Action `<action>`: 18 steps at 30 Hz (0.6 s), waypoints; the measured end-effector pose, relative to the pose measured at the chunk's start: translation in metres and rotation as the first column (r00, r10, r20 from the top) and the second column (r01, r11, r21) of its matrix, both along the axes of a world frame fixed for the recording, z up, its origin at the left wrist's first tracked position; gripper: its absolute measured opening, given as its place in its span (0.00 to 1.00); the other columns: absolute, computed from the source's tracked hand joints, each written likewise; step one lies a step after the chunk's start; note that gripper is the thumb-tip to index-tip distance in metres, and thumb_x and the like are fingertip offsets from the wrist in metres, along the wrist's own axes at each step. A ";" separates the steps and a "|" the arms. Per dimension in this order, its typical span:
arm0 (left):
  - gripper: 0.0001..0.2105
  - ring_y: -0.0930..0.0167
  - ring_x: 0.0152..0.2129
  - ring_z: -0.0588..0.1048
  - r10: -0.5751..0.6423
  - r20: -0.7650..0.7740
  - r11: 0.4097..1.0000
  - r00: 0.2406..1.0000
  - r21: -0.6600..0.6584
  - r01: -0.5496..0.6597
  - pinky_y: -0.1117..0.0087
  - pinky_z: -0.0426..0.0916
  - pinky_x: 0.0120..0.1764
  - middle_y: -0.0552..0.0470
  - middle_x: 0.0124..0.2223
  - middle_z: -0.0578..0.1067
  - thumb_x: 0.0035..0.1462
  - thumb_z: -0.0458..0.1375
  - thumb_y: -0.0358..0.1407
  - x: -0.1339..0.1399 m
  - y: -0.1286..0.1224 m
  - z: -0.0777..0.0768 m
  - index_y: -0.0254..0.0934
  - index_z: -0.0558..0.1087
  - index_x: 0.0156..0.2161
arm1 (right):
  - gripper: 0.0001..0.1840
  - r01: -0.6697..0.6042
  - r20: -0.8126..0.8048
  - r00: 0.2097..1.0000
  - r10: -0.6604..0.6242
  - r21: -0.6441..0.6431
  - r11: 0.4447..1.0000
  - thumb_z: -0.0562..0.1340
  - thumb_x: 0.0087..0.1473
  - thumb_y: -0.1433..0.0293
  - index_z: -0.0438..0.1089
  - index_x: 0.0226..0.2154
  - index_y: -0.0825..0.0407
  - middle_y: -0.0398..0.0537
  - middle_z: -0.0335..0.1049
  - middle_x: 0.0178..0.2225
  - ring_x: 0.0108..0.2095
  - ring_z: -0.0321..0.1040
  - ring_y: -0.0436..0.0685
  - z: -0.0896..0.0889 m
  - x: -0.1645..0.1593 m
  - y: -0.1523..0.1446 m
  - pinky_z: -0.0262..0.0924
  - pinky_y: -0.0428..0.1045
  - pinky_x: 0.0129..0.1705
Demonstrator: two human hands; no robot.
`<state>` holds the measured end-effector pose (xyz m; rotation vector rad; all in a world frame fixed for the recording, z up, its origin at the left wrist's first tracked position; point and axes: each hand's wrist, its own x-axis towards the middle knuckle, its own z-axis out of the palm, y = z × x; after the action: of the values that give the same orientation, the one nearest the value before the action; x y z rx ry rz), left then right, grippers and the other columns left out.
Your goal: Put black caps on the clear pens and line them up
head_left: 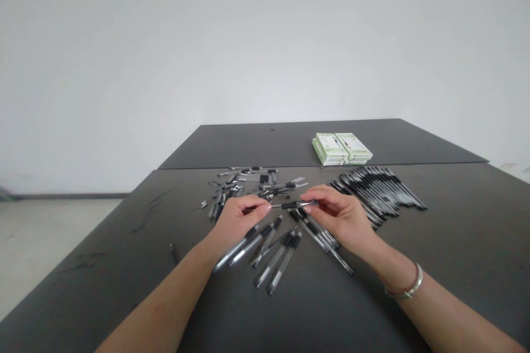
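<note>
A pen (290, 206) with a clear barrel and black grip is held level between my two hands, above the loose pens. My left hand (240, 218) pinches its left end between thumb and fingers. The other end, by the clip, is gripped by my right hand (342, 218), which partly covers it. Below and between the hands lie several clear pens with black grips (285, 263). More pens (318, 231) lie partly under my right hand. Behind my left hand spreads a jumble of pen parts (265, 179), including caps and barrels.
At the right, many pens (381, 193) lie side by side in a slanted row. Green and white boxes (342, 149) are stacked on the far dark table (248, 143). A small dark piece (173, 252) lies left of my left forearm. A white wall (256, 38) stands behind.
</note>
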<state>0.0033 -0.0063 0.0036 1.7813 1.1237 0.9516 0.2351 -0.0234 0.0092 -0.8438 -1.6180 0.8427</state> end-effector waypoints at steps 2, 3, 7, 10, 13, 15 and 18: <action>0.12 0.73 0.27 0.69 -0.003 0.000 1.000 1.000 -0.003 0.003 0.73 0.62 0.32 0.52 0.30 0.75 0.57 0.57 0.40 0.000 0.000 -0.001 0.34 0.78 0.32 | 0.08 0.010 0.003 1.000 -0.010 -0.009 1.000 0.65 0.50 0.73 0.76 0.36 0.50 0.48 0.72 0.36 0.37 0.70 0.53 -0.001 -0.001 -0.001 0.66 0.47 0.38; 0.12 0.73 0.27 0.69 -0.004 0.001 1.000 1.000 -0.005 0.004 0.73 0.62 0.32 0.52 0.30 0.75 0.57 0.57 0.40 0.000 0.000 0.000 0.34 0.78 0.32 | 0.08 0.019 0.002 1.000 -0.019 -0.020 1.000 0.66 0.50 0.72 0.76 0.36 0.50 0.49 0.72 0.36 0.37 0.70 0.53 -0.001 -0.002 -0.001 0.67 0.48 0.38; 0.13 0.72 0.27 0.69 -0.005 -0.005 1.000 1.000 -0.014 0.005 0.73 0.61 0.31 0.52 0.29 0.74 0.57 0.56 0.41 0.000 0.000 0.001 0.34 0.78 0.32 | 0.09 0.044 -0.025 0.999 -0.047 -0.120 0.992 0.67 0.48 0.69 0.76 0.36 0.51 0.48 0.76 0.33 0.33 0.72 0.53 -0.006 -0.003 -0.001 0.68 0.48 0.36; 0.13 0.73 0.26 0.68 -0.011 0.004 0.999 1.000 -0.032 0.011 0.73 0.61 0.30 0.52 0.28 0.73 0.57 0.56 0.41 0.000 -0.001 0.002 0.33 0.77 0.32 | 0.11 0.071 0.007 0.997 -0.071 -0.151 0.986 0.68 0.47 0.67 0.76 0.37 0.50 0.48 0.77 0.32 0.31 0.73 0.54 -0.008 -0.002 -0.001 0.68 0.49 0.34; 0.13 0.74 0.23 0.65 -0.028 0.015 0.999 0.999 -0.043 0.029 0.74 0.59 0.27 0.53 0.27 0.72 0.57 0.56 0.41 0.001 -0.001 0.001 0.33 0.77 0.31 | 0.11 0.092 0.042 0.995 -0.087 -0.162 0.983 0.69 0.46 0.66 0.77 0.35 0.50 0.48 0.78 0.31 0.30 0.73 0.55 -0.007 -0.002 -0.001 0.69 0.50 0.33; 0.13 0.75 0.21 0.64 -0.027 0.018 0.999 0.999 -0.045 0.028 0.75 0.57 0.25 0.54 0.25 0.71 0.57 0.56 0.42 0.001 -0.001 0.000 0.33 0.77 0.30 | 0.10 0.089 0.030 0.996 -0.085 -0.184 0.979 0.69 0.46 0.66 0.77 0.34 0.50 0.48 0.79 0.30 0.30 0.74 0.56 -0.005 -0.002 -0.002 0.69 0.50 0.33; 0.14 0.77 0.18 0.62 -0.029 0.022 0.999 0.999 -0.045 0.030 0.75 0.55 0.23 0.55 0.23 0.69 0.57 0.56 0.42 0.001 0.000 -0.003 0.33 0.76 0.29 | 0.10 0.084 0.008 0.996 -0.084 -0.212 0.974 0.69 0.45 0.66 0.77 0.34 0.51 0.49 0.79 0.30 0.30 0.75 0.57 -0.004 -0.003 -0.003 0.70 0.51 0.33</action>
<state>0.0044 -0.0059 0.0005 1.7432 1.0945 0.9184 0.2317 -0.0266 0.0048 -1.0536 -1.4981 0.9670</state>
